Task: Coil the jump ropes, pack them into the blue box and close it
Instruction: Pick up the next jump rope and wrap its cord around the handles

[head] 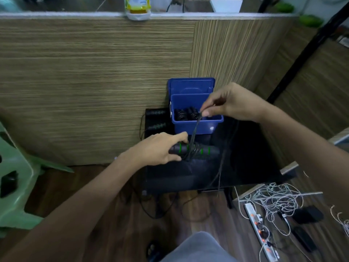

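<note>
My left hand [160, 148] grips the black jump-rope handles with green rings [205, 151], held level over the black table [245, 157]. Black cord [195, 129] is wound round the handles and runs up to my right hand [232, 103], which pinches it above the blue box [196, 126]. The box stands open, its lid [190, 86] leaning upright behind it against the wooden panel. Coiled ropes with black handles [186, 114] lie inside it. Loose cord [221, 167] hangs down over the table's front edge. Two more black handles [155, 119] lie on the table left of the box.
A wooden panel wall [94, 82] rises right behind the table. A green plastic chair [15, 176] stands at the left. On the floor at the right lie a white power strip [260, 233], tangled white cables [277, 197] and black adapters [307, 214].
</note>
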